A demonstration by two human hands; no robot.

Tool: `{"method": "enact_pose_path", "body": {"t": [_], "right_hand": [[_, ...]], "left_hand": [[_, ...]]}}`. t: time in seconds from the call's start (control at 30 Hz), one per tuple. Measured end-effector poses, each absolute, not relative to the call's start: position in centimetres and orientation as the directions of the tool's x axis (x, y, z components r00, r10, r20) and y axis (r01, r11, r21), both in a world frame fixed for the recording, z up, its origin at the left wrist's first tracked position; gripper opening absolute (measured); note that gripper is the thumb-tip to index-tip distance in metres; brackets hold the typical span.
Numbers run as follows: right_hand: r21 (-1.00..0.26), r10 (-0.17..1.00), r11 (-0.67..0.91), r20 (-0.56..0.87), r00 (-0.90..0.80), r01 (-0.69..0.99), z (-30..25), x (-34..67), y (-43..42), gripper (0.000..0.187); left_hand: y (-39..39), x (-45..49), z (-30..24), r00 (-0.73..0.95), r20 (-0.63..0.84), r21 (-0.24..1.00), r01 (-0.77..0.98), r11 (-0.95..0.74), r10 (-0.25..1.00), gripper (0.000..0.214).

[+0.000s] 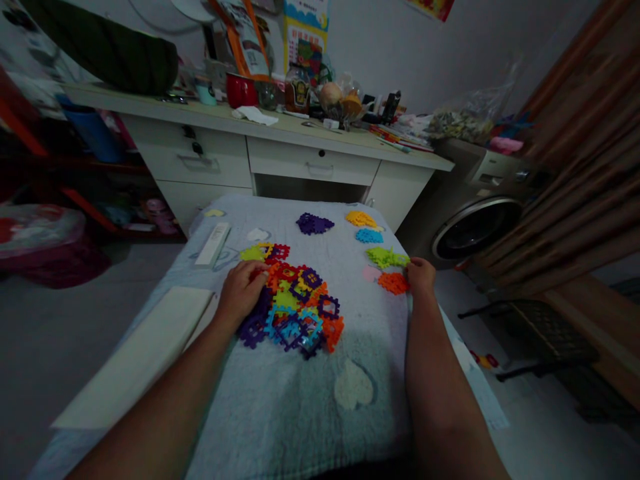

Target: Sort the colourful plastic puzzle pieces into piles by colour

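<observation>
A heap of colourful interlocking plastic tiles (300, 303) lies in the middle of a pale blue towel (280, 400) spread over a small table. My left hand (241, 288) rests on the heap's left edge, fingers curled over the tiles. My right hand (420, 275) is at the towel's right edge, fingers closed beside an orange pile of tiles (393, 283) and a green pile (386, 257). Sorted piles lie farther back: purple (314, 223), yellow (361, 218), blue (369, 235). A yellow-green tile (253, 253) sits by the heap.
A white remote-like bar (213, 244) and a white flat board (137, 357) lie at the left. A cluttered white desk with drawers (300, 160) stands behind. A washing machine (475, 227) is at the right, a dark chair (545, 333) beside it.
</observation>
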State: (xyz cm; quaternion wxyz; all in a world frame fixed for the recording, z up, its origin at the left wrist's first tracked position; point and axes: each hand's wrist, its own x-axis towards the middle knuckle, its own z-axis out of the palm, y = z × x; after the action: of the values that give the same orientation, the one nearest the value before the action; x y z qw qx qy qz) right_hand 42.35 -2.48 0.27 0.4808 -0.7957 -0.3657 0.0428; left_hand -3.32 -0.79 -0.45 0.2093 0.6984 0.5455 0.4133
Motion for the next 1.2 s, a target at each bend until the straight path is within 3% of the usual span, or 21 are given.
{"method": "enact_pose_path", "body": {"t": [0.2, 0.33, 0.4, 0.47, 0.53, 0.63, 0.77, 0.9, 1.07, 1.2], "right_hand": [[-0.664, 0.619, -0.389, 0.325, 0.715, 0.639, 1.3, 41.6, -2.7, 0.029], [-0.581, 0.695, -0.287, 0.422, 0.583, 0.762, 3.7, 38.9, -2.8, 0.027], [-0.600, 0.839, -0.114, 0.368, 0.401, 0.791, 4.9, 36.5, -3.0, 0.021], [-0.655, 0.978, 0.081, 0.198, 0.067, 0.751, 5.7, 33.5, -3.2, 0.016], [-0.702, 0.970, 0.179, 0.007, -0.244, 0.690, 6.0, 30.5, -3.5, 0.014], [-0.670, 0.884, 0.217, -0.174, -0.434, 0.710, 5.7, 27.3, -4.0, 0.013], [-0.597, 0.860, 0.222, -0.253, -0.444, 0.771, 5.2, 26.1, -4.3, 0.008], [-0.614, 0.866, 0.163, -0.287, -0.410, 0.772, 5.3, 26.4, -4.3, 0.004], [-0.745, 0.880, 0.061, -0.274, -0.388, 0.665, 5.3, 27.1, -4.2, 0.008], [-0.882, 0.911, -0.066, -0.244, -0.332, 0.466, 4.8, 27.4, -3.3, 0.022]], "left_hand": [[-0.9, -3.2, -0.3, 0.052, 0.346, 0.747, 0.589, -0.309, 0.937, 0.024], [-1.0, -3.2, -0.3, 0.042, 0.350, 0.748, 0.589, -0.306, 0.936, 0.025], [-1.0, -3.2, -0.3, 0.048, 0.356, 0.748, 0.584, -0.315, 0.933, 0.025], [-0.9, -3.2, -0.3, 0.053, 0.360, 0.748, 0.581, -0.322, 0.931, 0.025], [-0.9, -3.2, -0.4, 0.055, 0.362, 0.747, 0.580, -0.325, 0.930, 0.026], [-0.8, -3.3, -0.6, 0.053, 0.366, 0.741, 0.588, -0.325, 0.929, 0.025], [-0.7, -3.3, -0.7, 0.054, 0.363, 0.737, 0.593, -0.323, 0.930, 0.024], [-0.7, -3.3, -0.7, 0.054, 0.362, 0.745, 0.583, -0.324, 0.930, 0.024], [-0.7, -3.3, -0.8, 0.054, 0.366, 0.746, 0.580, -0.328, 0.929, 0.024], [-0.7, -3.3, -0.7, 0.060, 0.375, 0.732, 0.593, -0.335, 0.925, 0.023]]}}
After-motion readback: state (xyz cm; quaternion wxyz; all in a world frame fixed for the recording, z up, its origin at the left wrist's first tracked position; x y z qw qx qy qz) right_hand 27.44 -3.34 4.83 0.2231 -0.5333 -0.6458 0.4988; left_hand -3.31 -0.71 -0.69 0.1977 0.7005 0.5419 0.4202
